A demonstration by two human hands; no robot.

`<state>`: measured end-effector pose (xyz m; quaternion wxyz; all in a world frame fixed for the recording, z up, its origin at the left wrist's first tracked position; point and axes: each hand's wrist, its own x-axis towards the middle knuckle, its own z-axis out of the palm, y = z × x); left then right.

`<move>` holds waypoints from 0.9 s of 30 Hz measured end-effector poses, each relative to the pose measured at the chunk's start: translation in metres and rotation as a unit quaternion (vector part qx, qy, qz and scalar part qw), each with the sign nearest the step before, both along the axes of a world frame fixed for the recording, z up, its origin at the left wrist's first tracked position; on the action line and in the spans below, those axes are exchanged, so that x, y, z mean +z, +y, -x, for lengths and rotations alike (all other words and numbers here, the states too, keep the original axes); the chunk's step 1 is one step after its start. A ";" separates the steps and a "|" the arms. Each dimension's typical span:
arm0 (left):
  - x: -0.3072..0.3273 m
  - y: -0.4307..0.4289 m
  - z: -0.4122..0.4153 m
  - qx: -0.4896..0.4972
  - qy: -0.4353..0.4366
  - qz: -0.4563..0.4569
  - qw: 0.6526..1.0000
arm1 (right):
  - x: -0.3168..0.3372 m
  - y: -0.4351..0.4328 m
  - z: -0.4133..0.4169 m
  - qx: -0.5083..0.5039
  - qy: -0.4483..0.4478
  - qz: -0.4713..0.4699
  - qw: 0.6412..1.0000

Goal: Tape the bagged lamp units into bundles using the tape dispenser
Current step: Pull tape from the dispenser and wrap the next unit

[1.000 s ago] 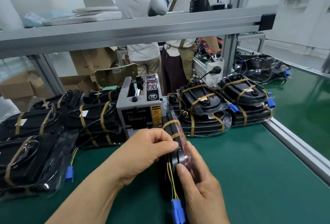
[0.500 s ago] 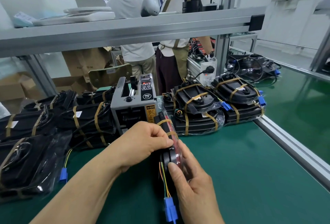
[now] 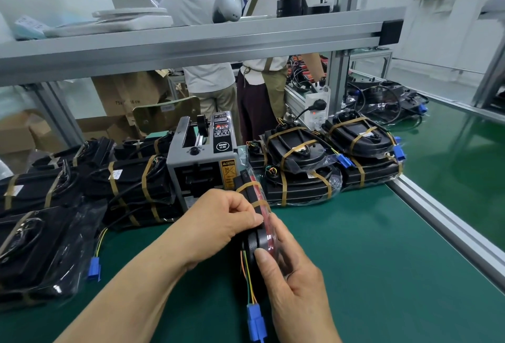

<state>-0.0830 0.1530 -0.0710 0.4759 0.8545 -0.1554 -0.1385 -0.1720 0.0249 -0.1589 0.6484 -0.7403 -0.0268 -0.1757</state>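
Observation:
A bundle of black bagged lamp units (image 3: 252,192) stands on edge on the green mat, just in front of the grey tape dispenser (image 3: 200,159). Two brown tape strips cross its top. My left hand (image 3: 218,222) presses on its left side and top. From the right, my right hand (image 3: 295,279) grips the same bundle, thumb on its near edge. Coloured wires with a blue connector (image 3: 256,322) hang from the bundle toward me.
Taped bundles lie to the dispenser's left (image 3: 136,184) and right (image 3: 297,167), with more at the far right (image 3: 366,148). A bagged unit (image 3: 41,247) lies at left. An aluminium rail (image 3: 448,225) bounds the mat on the right. Two people stand behind the overhead shelf (image 3: 191,42).
Both hands keep hold of the upright bundle in the same spot; my left fingers have shifted slightly along the tape on its top. The view has shifted a little.

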 end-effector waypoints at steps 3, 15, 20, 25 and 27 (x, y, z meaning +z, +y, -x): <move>-0.003 0.001 -0.003 0.000 0.018 0.024 1.000 | -0.002 0.000 0.000 -0.004 -0.002 -0.004 1.000; -0.003 0.000 -0.004 0.002 0.002 0.010 1.000 | -0.002 0.001 -0.001 -0.007 -0.004 -0.015 1.000; 0.000 -0.003 -0.001 0.005 -0.011 0.006 1.000 | -0.003 0.001 0.000 -0.008 0.009 -0.011 1.000; 0.000 -0.005 0.001 0.006 -0.039 -0.007 0.999 | 0.000 0.001 0.000 -0.008 0.010 -0.006 1.000; -0.003 -0.005 0.001 0.015 -0.060 -0.020 0.998 | -0.001 0.001 0.000 -0.006 0.004 -0.005 1.000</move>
